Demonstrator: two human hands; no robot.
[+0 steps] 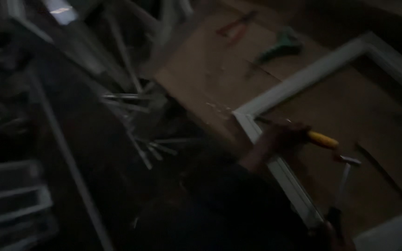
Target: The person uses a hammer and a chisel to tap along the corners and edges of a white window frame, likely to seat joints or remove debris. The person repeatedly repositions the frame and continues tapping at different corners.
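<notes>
Pretty dark shot, so bear with me. Far left is a jumble of pale frame pieces [12, 197] stacked up, plus loose metal strips [140, 139] scattered on the floor. Moving right, the left hand [282, 137] is clenched around a yellow-handled tool [322, 139], probably a chisel or screwdriver, held right over the corner of a white frame [275, 104] lying flat on a brown board [201, 69]. Lower right, the right hand [333, 230] is barely in view at the bottom edge, wrapped around the handle of a hammer [347, 162] whose head sits just beside the yellow handle. Up top on the board: a green tool [280, 46] and red-handled pliers [233, 25].
</notes>
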